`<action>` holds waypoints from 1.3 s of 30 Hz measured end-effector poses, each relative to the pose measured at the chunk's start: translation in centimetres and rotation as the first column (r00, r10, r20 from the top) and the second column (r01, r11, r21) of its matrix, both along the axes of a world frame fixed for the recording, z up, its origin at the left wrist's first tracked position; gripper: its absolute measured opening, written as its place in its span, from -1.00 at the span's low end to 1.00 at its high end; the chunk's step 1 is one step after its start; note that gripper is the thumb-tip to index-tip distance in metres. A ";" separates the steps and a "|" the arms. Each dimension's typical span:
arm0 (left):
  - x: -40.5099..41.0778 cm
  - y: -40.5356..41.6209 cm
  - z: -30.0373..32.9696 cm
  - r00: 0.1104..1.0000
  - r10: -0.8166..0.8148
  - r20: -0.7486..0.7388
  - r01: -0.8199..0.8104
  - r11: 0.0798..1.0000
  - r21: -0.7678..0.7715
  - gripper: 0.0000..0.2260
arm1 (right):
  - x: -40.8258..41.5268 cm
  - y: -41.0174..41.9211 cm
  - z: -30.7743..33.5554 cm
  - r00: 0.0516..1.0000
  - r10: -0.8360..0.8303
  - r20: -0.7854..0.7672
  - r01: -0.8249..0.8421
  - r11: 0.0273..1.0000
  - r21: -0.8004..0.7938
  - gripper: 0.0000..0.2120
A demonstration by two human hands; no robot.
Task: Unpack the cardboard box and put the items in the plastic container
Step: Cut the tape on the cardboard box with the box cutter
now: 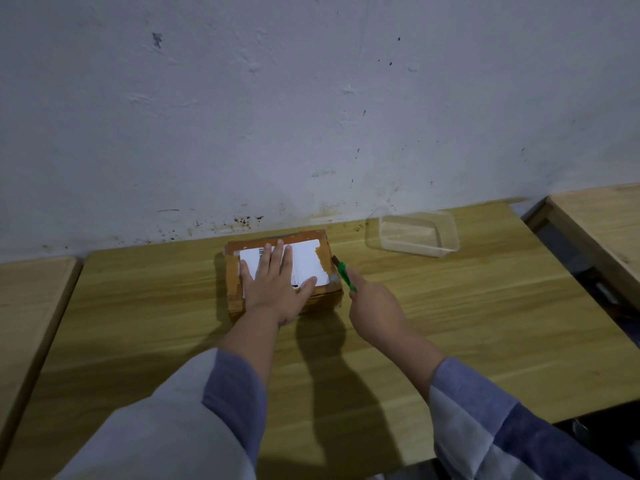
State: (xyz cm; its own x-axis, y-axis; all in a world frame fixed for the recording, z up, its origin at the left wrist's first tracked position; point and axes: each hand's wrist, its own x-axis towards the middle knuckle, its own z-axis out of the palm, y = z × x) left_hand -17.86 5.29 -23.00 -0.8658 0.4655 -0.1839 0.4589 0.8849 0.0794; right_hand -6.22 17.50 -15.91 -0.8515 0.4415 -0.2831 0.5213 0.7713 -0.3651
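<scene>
Landmark for all entries: the cardboard box (pixel 282 270), which lies flat on my desk (pixel 450 306), a little short of the wall.

1. Second wooden surface (pixel 31 306), far left of the box, parted from my desk by a narrow gap.

2. My left sleeve (pixel 180 420), grey with a blue cuff, nearer to me than the box and to its left.

3. My left hand (pixel 273 282), laid palm down on top of the box. The grip is wide open: fingers straight and spread, pressing on the lid, thumb out toward the box's right side. It has hold of nothing.

4. The cardboard box itself: brown, low, closed. Brown tape runs along its edges. A white shipping label (pixel 308 263) covers most of the lid, with a barcode at its left part, partly under my fingers.

5. Green utility knife (pixel 343 273), just beside the right edge of the box. Its dark tip points at the box's far right corner; whether it touches the cardboard I cannot tell.

6. My right hand (pixel 377 310), right of the box and nearer to me. This grip is closed round the knife's green handle, fingers curled.

7. My right sleeve (pixel 502 420), blue and pale check, right of the box, at the near edge of the desk.

8. Plastic container (pixel 419 233), clear, rectangular, upright with its mouth up. It stands on the desk right of the box and a little farther back, apart from it, near the wall.

9. Third wooden surface (pixel 602 223), far right of the box, beyond a dark gap
</scene>
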 end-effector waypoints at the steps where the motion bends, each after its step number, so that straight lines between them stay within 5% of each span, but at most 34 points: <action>1: 0.0 0.0 0.0 1.000 -0.001 0.000 0.001 1.000 -0.001 -0.28 | 0.2 -0.1 0.0 1.000 -0.005 -0.006 0.005 1.000 0.008 -0.41; 15: 0.1 0.0 0.3 1.000 0.001 0.007 -0.001 1.000 0.003 -0.28 | 2.8 -0.8 -0.4 0.997 -0.051 -0.060 0.046 0.996 -0.079 -0.46; 21: 0.6 0.0 0.5 0.999 0.019 0.038 -0.019 1.000 0.012 -0.28 | 4.1 -0.8 -1.4 0.907 -0.308 -0.288 0.201 0.917 -0.346 -0.54; 28: 3.5 1.0 0.7 0.986 0.084 0.142 -0.085 0.996 0.005 -0.33 | -0.2 -1.8 -3.8 0.777 -0.528 -0.341 0.308 0.792 -0.527 -0.37; 33: 3.0 -0.6 1.3 0.994 -0.046 0.101 0.047 0.999 -0.011 -0.39 | -1.7 -0.9 -5.1 0.808 -0.491 -0.326 0.270 0.801 -0.535 -0.27; 39: 0.2 -3.0 1.9 0.892 -0.452 0.014 0.452 0.892 0.006 -0.51 | -3.7 2.8 -6.0 0.883 -0.319 -0.345 0.068 0.814 -0.577 -0.24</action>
State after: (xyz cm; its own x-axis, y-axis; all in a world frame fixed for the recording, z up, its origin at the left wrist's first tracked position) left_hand -17.63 2.27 -21.07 -0.5591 0.8064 -0.1928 0.8080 0.5820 0.0912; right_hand -9.92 20.27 -21.89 -0.8530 0.4931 -0.1707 0.3436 0.2846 -0.8950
